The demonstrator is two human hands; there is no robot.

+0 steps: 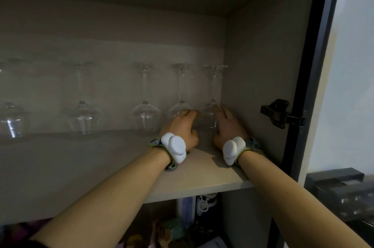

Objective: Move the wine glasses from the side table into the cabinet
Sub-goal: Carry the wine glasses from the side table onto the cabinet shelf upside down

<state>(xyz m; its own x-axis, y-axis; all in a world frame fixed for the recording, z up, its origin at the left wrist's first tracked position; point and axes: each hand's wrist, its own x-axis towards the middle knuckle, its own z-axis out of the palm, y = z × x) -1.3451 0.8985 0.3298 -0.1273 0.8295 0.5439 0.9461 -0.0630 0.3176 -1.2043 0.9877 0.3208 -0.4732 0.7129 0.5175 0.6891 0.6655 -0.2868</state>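
Head view shows the left hand (182, 126) and right hand (227, 126) cupped either side of the rightmost wine glass (210, 114), fingers spread around its upturned bowl, though how firmly they press it cannot be told. This looks like the placing step; next, both hands should let go gently. On the cabinet shelf (202, 177), a row of inverted wine glasses (144, 114) stands along the back.

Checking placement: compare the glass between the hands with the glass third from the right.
The glass between the hands stands by the cabinet's right wall, with the left hand and right hand beside it. The third glass stands alone, untouched. Both are upside down on the shelf.
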